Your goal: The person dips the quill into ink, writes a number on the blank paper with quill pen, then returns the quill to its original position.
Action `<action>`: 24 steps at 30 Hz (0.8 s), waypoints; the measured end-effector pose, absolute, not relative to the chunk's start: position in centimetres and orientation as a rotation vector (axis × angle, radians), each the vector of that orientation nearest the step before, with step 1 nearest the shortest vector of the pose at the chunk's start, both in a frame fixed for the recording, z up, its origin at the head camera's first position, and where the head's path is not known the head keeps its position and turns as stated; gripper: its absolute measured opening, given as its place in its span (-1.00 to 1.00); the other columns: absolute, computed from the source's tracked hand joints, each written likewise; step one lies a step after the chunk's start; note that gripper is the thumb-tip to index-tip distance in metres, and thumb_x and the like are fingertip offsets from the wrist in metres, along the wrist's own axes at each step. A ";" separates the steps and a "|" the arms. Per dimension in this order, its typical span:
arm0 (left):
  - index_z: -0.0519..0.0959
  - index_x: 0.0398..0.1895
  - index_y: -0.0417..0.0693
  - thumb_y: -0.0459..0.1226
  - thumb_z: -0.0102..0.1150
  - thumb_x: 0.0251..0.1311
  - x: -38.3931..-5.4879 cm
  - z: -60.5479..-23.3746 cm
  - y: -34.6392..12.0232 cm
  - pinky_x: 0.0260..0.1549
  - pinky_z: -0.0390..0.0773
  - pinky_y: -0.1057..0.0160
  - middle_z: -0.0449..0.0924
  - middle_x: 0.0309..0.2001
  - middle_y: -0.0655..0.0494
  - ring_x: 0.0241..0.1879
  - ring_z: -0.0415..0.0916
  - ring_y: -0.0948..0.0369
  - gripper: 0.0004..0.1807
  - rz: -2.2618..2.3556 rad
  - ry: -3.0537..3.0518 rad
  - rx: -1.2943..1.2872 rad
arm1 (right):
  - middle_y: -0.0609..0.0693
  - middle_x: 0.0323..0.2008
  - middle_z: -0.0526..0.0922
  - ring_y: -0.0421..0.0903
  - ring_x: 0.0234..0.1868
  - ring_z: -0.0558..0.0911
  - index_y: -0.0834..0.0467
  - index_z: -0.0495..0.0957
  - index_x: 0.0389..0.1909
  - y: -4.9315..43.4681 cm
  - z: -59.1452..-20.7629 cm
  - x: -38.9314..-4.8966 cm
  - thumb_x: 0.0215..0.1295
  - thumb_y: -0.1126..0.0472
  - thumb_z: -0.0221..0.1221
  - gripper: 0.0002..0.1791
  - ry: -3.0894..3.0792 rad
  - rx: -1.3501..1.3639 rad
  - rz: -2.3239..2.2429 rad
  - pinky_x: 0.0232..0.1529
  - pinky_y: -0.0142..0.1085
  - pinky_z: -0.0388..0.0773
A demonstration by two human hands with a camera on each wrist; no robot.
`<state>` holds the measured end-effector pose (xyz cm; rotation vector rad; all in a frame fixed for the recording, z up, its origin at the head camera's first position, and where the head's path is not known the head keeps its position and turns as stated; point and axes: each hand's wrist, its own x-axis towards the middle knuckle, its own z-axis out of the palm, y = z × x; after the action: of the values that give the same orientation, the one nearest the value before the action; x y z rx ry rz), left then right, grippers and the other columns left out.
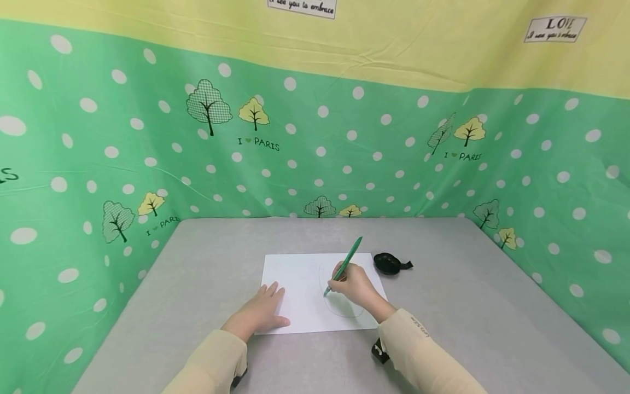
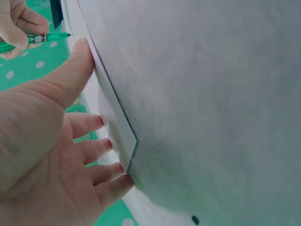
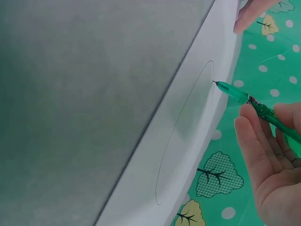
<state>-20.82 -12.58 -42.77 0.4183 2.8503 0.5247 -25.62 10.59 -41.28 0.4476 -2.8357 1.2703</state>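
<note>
A white sheet of paper (image 1: 295, 273) lies on the grey table. My left hand (image 1: 261, 311) rests on its left part with the fingers spread; in the left wrist view the thumb and fingertips touch the sheet near its edge. With my right hand (image 1: 355, 283) I grip a green pen (image 1: 350, 253), its tip at the paper and its back end tilted up and away. A thin curved line (image 3: 175, 127) is drawn on the sheet, and the pen tip stands on that line in the right wrist view.
A small black pan-shaped dish (image 1: 388, 264) with a short handle sits just beyond the paper's right edge. Green and yellow patterned cloth (image 1: 315, 120) hangs around the back and sides of the table (image 1: 221, 235). Dark wrist devices show beneath both sleeves.
</note>
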 end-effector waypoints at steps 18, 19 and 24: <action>0.23 0.27 -0.38 -0.06 0.26 0.05 -20.6 -42.5 -12.5 0.25 0.00 -0.11 0.06 0.32 -0.34 0.31 -0.09 -0.25 -0.18 0.527 2.842 0.403 | -0.09 -0.58 0.57 -0.19 -0.54 0.58 0.18 0.47 -0.49 10.7 -41.2 -25.6 0.08 0.30 0.23 -0.89 -2.839 0.443 1.308 -0.52 -0.34 0.53; 0.23 0.27 -0.38 -0.06 0.26 0.05 -20.6 -42.5 -12.5 0.25 0.00 -0.11 0.06 0.32 -0.34 0.31 -0.09 -0.25 -0.18 0.526 2.842 0.405 | -0.09 -0.59 0.58 -0.18 -0.53 0.58 0.18 0.48 -0.49 10.7 -41.1 -25.6 0.09 0.29 0.23 -0.89 -2.832 0.443 1.318 -0.51 -0.33 0.54; 0.23 0.26 -0.39 -0.06 0.27 0.05 -20.5 -42.4 -12.5 0.25 0.00 -0.12 0.06 0.31 -0.35 0.30 -0.09 -0.26 -0.19 0.534 2.841 0.412 | -0.07 -0.59 0.61 -0.17 -0.52 0.61 0.20 0.49 -0.49 10.9 -40.3 -25.7 0.12 0.30 0.22 -0.90 -2.774 0.434 1.372 -0.45 -0.30 0.57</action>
<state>-20.54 -12.55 -42.39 0.4119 2.8409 0.5339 -25.73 10.94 -40.35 0.4341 -2.7739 1.3718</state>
